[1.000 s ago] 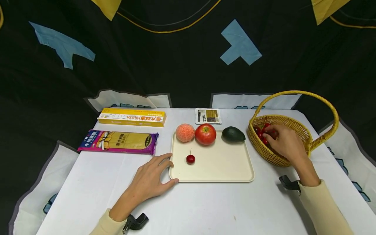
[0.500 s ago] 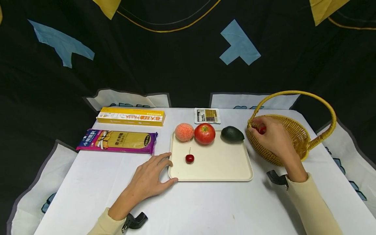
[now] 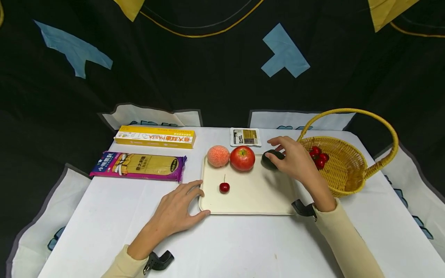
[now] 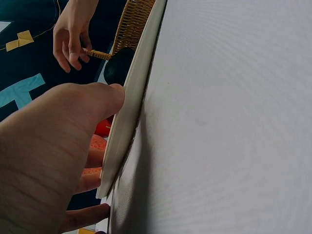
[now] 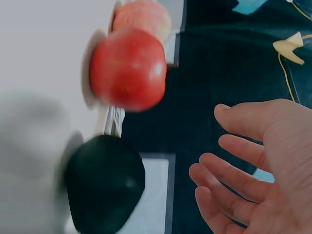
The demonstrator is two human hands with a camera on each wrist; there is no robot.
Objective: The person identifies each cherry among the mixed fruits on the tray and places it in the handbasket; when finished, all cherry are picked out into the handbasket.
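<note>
My left hand (image 3: 180, 212) rests at the left end of a cream tray (image 3: 257, 200), thumb at its front corner and fingertips along its side rim. Over the tray's back right corner hovers my right hand (image 3: 295, 158), above a dark green avocado (image 3: 268, 161). The right wrist view shows that hand's fingers (image 5: 234, 183) loosely bent, with nothing between them and the avocado (image 5: 105, 183) apart from them. A red apple (image 3: 242, 158) and a rough pinkish-orange fruit (image 3: 218, 156) line the tray's back edge. One stemmed cherry (image 3: 224, 188) lies nearer the front left.
A wicker basket (image 3: 342, 173) with a tall arched handle (image 3: 387, 127) stands right of the tray, several cherries (image 3: 319, 157) inside. At the left lie a yellow pasta box (image 3: 156, 137) and a purple pasta pack (image 3: 139, 166). A small sachet (image 3: 245, 137) sits behind the apple.
My right hand has left the basket of cherries and moved left, over the avocado. The cherries in the basket now show. My left hand has stayed at the tray.
</note>
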